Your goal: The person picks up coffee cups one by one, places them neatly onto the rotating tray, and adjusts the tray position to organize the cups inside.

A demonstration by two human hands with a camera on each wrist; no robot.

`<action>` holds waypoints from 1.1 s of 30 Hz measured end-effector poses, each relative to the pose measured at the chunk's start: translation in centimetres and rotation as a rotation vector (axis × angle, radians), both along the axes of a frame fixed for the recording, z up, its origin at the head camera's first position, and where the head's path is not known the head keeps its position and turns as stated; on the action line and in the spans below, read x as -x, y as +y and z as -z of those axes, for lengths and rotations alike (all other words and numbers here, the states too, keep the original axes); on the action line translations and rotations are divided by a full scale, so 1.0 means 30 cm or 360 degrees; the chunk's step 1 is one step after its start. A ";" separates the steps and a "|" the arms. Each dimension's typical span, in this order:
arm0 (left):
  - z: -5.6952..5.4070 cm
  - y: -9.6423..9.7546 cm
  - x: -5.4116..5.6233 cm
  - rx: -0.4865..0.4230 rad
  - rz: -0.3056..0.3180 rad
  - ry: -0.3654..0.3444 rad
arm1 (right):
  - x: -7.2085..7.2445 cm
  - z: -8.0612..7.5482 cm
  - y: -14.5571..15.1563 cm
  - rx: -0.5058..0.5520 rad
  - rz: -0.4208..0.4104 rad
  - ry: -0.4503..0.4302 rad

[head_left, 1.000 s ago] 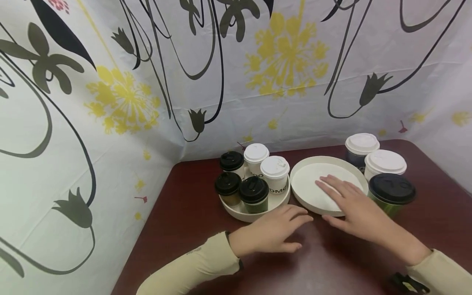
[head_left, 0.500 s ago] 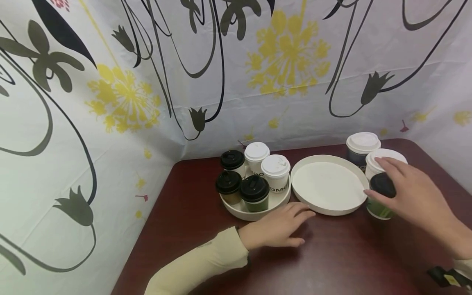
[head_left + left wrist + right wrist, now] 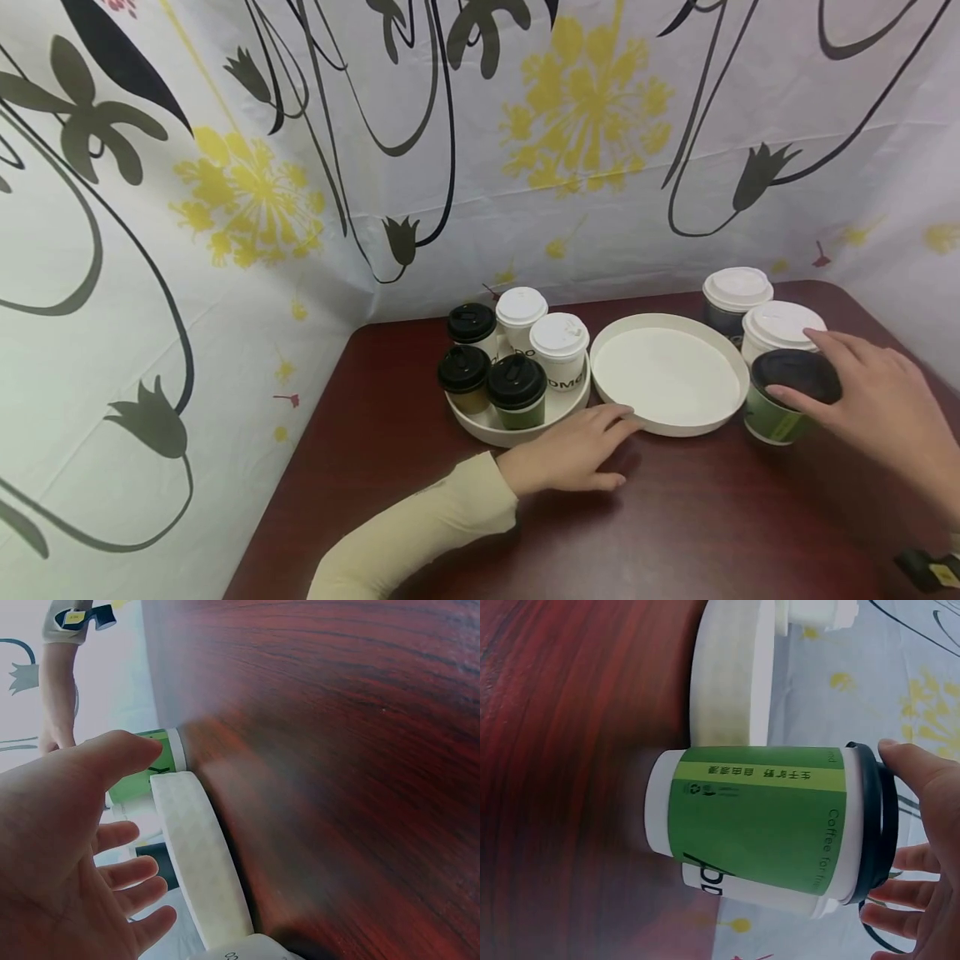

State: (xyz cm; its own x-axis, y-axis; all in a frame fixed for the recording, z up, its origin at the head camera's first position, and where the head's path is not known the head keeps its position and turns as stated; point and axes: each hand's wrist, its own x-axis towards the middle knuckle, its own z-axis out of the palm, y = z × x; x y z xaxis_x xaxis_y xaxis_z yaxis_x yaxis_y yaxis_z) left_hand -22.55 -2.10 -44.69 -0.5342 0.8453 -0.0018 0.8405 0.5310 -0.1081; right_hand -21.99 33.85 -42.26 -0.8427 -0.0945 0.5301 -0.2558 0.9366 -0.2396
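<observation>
My right hand is over a green paper coffee cup with a black lid. In the right wrist view, the thumb tip is right at one side of the lid and the other fingers are at its opposite side, loosely bent. The cup stands upright on the table, beside a round cream tray with nothing on it. My left hand has its fingers spread and relaxed, fingertips at the tray's near left rim. In the left wrist view, its palm faces the tray's side wall.
A second round tray at left bears several lidded cups, such as a white-lidded cup and a black-lidded cup. Behind the green cup stand a white cup and a dark cup. Patterned cloth surrounds the dark red table.
My right hand has moved from over the round tray rightward to the green cup's lid. My left hand has shifted slightly right. The cups and trays stand where they were.
</observation>
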 end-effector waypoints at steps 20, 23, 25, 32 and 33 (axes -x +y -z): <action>0.019 0.021 0.013 0.0059 -0.0081 -0.0062 | -0.008 0.029 0.005 -0.0022 0.0025 -0.0091; 0.018 0.023 0.012 0.0062 -0.0079 -0.0052 | -0.010 0.033 0.004 -0.0019 0.0016 -0.0094; 0.019 0.023 0.012 0.0064 -0.0078 -0.0038 | -0.010 0.034 0.003 -0.0027 0.0015 -0.0086; 0.025 0.026 0.013 0.0081 -0.0076 0.0006 | -0.008 0.031 0.002 -0.0031 -0.0003 -0.0049; 0.026 0.027 0.013 0.0083 -0.0075 0.0007 | -0.009 0.028 0.002 -0.0031 0.0001 -0.0053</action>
State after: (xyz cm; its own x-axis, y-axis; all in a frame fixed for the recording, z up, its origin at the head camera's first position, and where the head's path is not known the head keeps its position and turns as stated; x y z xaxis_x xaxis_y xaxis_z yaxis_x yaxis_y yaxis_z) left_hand -22.94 -1.30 -45.46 -0.5735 0.8181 -0.0429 0.8142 0.5633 -0.1405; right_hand -21.73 33.91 -43.11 -0.8598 -0.1040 0.4999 -0.2472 0.9414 -0.2294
